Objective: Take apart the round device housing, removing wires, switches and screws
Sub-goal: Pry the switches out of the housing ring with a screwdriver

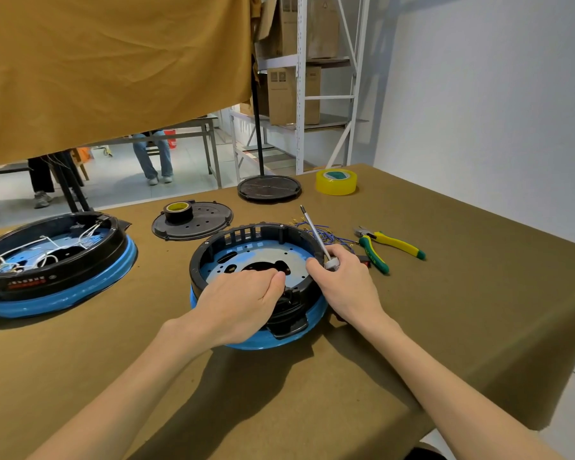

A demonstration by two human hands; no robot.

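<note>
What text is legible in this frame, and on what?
None reads cleanly.
Pliers handle: dark lettering, too blurred to read.
Left housing front panel: red and white print, too small to read.
Cardboard boxes on the shelf: printed marks, blurred.

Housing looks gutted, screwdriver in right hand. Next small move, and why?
Probably swing the screwdriver tip down into the housing: the right hand holds it pointing up and away, resting on the rim, while the left hand pinches something at the near inner edge. The pulled wires already lie outside, so likely a screw remains; I can't see one.
</note>
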